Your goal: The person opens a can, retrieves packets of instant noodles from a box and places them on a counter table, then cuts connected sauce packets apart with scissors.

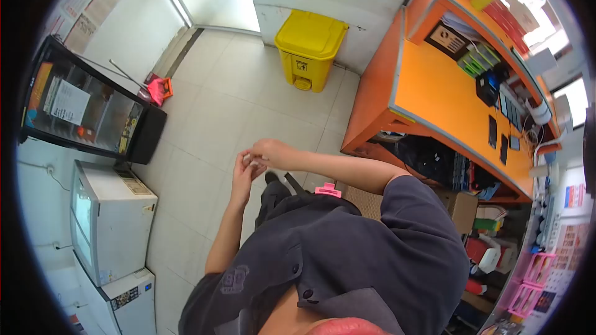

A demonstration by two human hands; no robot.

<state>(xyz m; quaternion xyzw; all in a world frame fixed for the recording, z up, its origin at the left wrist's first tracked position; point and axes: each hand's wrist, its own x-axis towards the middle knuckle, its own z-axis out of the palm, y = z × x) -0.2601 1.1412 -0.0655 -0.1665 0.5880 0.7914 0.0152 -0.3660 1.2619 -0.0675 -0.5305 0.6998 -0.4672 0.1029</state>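
Observation:
My left hand (242,175) and my right hand (273,154) meet in front of my body, over the tiled floor. The right hand is closed, its fingers bent in against the left fingertips. Whatever it pinches there, if anything, is too small or hidden to make out. The left hand's fingers are partly curled but apart, and no object shows in them. A pink claw clip (328,190) sits at the waist of my dark shirt (347,242), away from both hands.
Ahead stands a yellow pedal bin (310,43). An orange counter (434,96) with phones and a keyboard runs along the right. To the left are a black glass-front display cabinet (87,105), a white appliance (115,217) and a pink dustpan (156,90).

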